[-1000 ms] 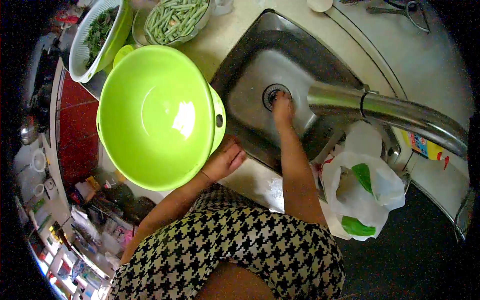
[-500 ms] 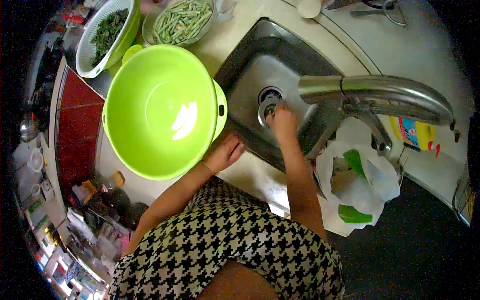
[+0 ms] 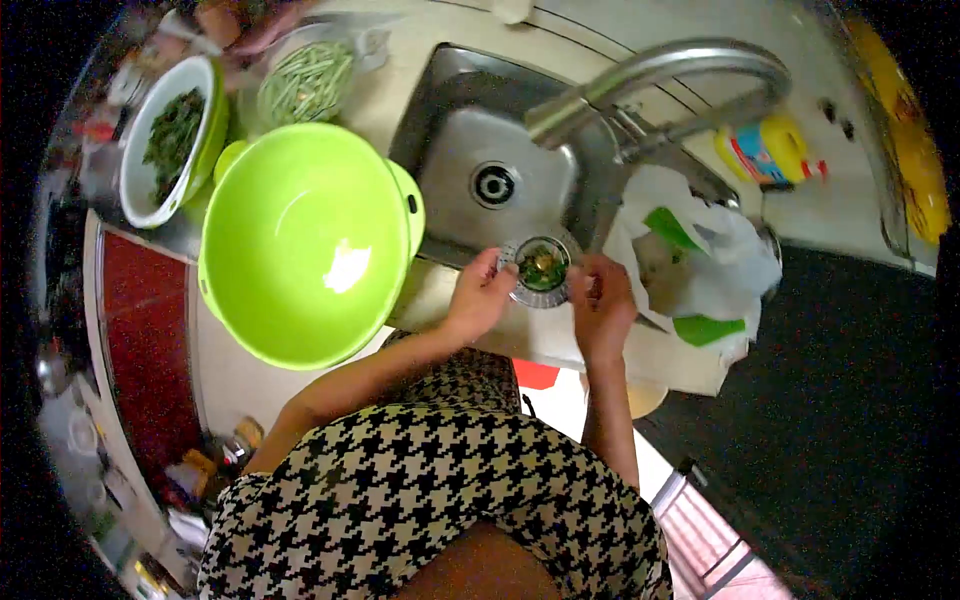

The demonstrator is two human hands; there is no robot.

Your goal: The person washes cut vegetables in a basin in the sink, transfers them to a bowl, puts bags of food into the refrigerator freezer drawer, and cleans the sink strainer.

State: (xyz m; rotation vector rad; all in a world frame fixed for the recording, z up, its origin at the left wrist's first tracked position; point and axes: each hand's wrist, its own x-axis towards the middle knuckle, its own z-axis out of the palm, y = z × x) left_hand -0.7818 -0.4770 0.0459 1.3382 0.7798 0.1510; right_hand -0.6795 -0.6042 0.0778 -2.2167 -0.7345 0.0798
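Note:
Between both hands, over the sink's front edge, is a round metal sink strainer (image 3: 541,271) with green scraps inside. My left hand (image 3: 482,297) pinches its left rim between thumb and fingers. At its right side my right hand (image 3: 604,300) has its fingers closed at the rim, slightly blurred. Behind the strainer, the drain hole (image 3: 493,185) of the metal sink (image 3: 455,140) is uncovered. To the left of the sink stands a large green basin (image 3: 310,240) with nothing in it.
A curved faucet (image 3: 660,62) reaches over the sink from the right. Right of the sink are a white plastic bag (image 3: 700,270) with green leaves and a yellow bottle (image 3: 775,150). Cut green beans (image 3: 310,82) and a colander of leafy greens (image 3: 172,140) stand at the back left.
My right hand has lifted the strainer from the drain toward the sink's front edge. My left hand has moved up from the counter edge and taken hold of it. The view has shifted.

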